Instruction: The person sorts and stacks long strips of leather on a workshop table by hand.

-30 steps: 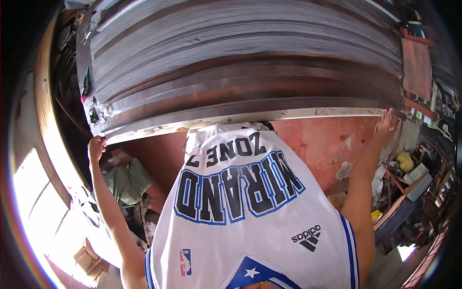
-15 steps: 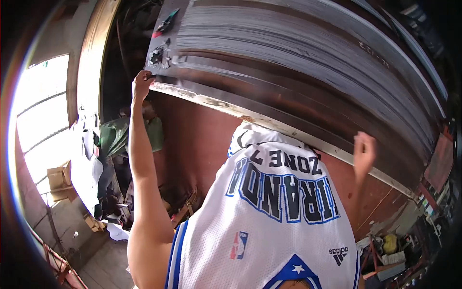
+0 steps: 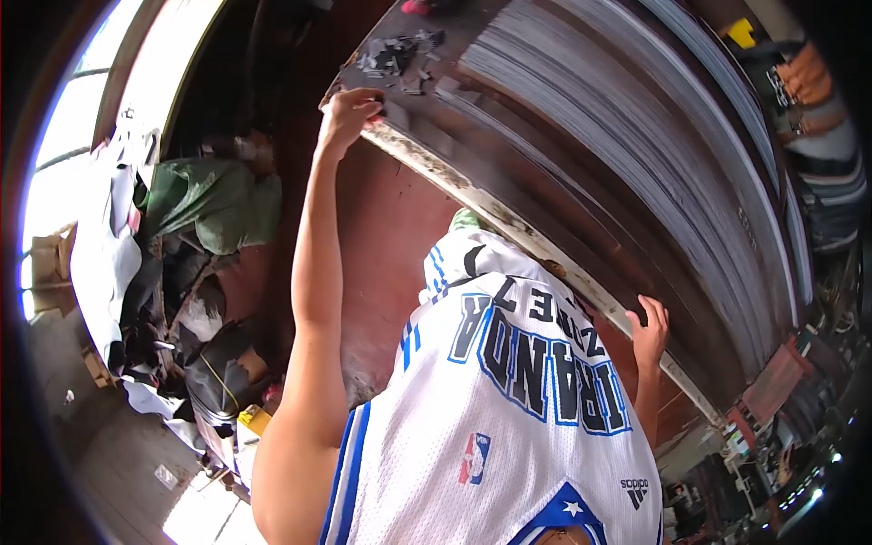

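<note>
My left hand is at the left corner of a worktable, its fingers closed at the edge; what they hold is too dark to make out. My right hand is by the table's near edge further right, fingers curved and apart, with nothing seen in them. Between the hands runs the worn, pale front edge of the table. Long grey strips lie in a broad layered stack across the tabletop, with dark narrow strips nearer to me. Small dark scraps are heaped beyond my left hand.
Left of the table, a green cloth and white sheet material hang over a cluttered pile. A reddish panel shows below the table edge. At the far right are a person's arms and more clutter.
The view has turned, so the table sits further right and more steeply slanted. My right hand has gone from blurred over the strips to the near edge, fingers apart. My left hand stays at the corner.
</note>
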Available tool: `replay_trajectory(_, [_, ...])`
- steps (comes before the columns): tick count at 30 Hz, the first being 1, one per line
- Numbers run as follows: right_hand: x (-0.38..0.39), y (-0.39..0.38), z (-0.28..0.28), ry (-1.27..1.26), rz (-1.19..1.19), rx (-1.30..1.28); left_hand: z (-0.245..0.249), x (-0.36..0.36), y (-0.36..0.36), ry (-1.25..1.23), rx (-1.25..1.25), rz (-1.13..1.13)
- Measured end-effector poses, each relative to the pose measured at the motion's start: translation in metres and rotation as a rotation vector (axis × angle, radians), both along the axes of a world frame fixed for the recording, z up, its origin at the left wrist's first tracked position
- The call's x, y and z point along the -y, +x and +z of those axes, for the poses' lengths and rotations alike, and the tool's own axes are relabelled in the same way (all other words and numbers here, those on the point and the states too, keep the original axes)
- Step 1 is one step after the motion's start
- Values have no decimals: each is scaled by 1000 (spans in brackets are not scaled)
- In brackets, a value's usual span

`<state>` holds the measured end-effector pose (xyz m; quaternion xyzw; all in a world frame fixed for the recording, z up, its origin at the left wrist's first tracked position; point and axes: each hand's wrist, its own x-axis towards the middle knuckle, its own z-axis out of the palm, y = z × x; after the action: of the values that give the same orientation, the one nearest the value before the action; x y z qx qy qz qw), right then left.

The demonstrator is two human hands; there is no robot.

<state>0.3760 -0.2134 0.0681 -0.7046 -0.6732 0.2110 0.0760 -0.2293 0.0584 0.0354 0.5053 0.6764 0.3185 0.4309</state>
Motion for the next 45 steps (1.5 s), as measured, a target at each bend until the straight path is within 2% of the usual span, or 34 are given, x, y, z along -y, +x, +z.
replay_trajectory(4, [-16, -12, 26, -12, 33, 47, 12, 11, 24, -10, 20, 126])
replay_trajectory(6, [-45, -47, 30, 124, 41, -30, 13, 20, 29, -4, -117, 118])
replay_trajectory(7, [-62, -67, 28, 182, 46, -88, 11, 25, 33, -4, -107, 118])
replay_trajectory(9, [-103, -119, 28, 272, 126, -222, 10, 36, 43, 47, -40, 219])
replay_trajectory(11, [-144, -173, 24, 329, 277, -284, 13, 44, 47, 64, -3, 222])
replay_trajectory(13, [-174, -224, 17, 344, 377, -317, 12, 52, 50, 46, 89, 286])
replay_trajectory(17, [-205, -287, 12, 309, 566, -261, 16, 59, 59, 28, 101, 276])
replay_trajectory(21, [-206, -303, 6, 221, 615, -149, 17, 62, 64, 88, 52, 300])
replay_trajectory(23, [-205, -307, 8, 200, 595, -177, 27, 59, 65, 77, -33, 286])
replay_trajectory(25, [-204, -306, 9, 210, 525, -235, 34, 52, 60, 22, -33, 205])
replay_trajectory(27, [-205, -306, 9, 223, 533, -228, 29, 47, 54, 102, -75, 165])
replay_trajectory(31, [-206, -308, 8, 247, 533, -226, 37, 39, 39, 42, -95, 90])
replay_trajectory(35, [-208, -308, 6, 254, 550, -185, 25, 41, 27, 73, -84, 155])
replay_trajectory(40, [-217, -323, 10, 321, 538, -196, 9, 56, 34, 76, 88, 367])
replay_trajectory(45, [-236, -345, 0, 405, 583, -233, -11, 70, 51, 151, 145, 422])
